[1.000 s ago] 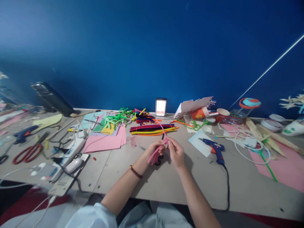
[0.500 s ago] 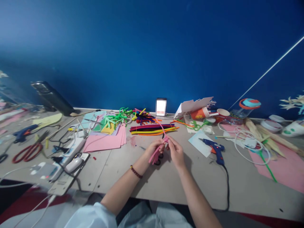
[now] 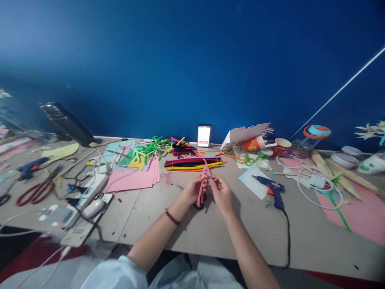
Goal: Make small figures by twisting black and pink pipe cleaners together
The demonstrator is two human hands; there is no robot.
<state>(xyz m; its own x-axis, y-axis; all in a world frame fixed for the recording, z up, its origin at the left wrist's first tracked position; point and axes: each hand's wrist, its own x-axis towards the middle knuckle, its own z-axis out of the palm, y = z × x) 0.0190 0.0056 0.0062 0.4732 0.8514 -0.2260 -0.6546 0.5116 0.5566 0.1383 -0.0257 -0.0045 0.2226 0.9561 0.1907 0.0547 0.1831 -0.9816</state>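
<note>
Pink pipe cleaners [image 3: 200, 197] hang in a bundle from my left hand [image 3: 194, 189], whose fingers are closed round them. One pink stem rises from the top of the bundle toward the back. My right hand [image 3: 220, 192] pinches the upper part of the pink bundle from the right, fingertips close to those of the left. Black scissor handles [image 3: 199, 205] lie partly hidden under the bundle. Behind the hands lies a row of purple, red, yellow and orange pipe cleaners [image 3: 194, 163].
Left are pink paper sheets [image 3: 132, 181], a power strip [image 3: 86, 200], red-handled scissors [image 3: 35, 192] and a black bottle [image 3: 67, 124]. A blue glue gun [image 3: 273, 190] with its cord lies right. A phone [image 3: 204, 135] stands against the wall.
The pink bundle has turned from slanting left to hanging nearly straight down. My right hand's fingers have shifted slightly down on it.
</note>
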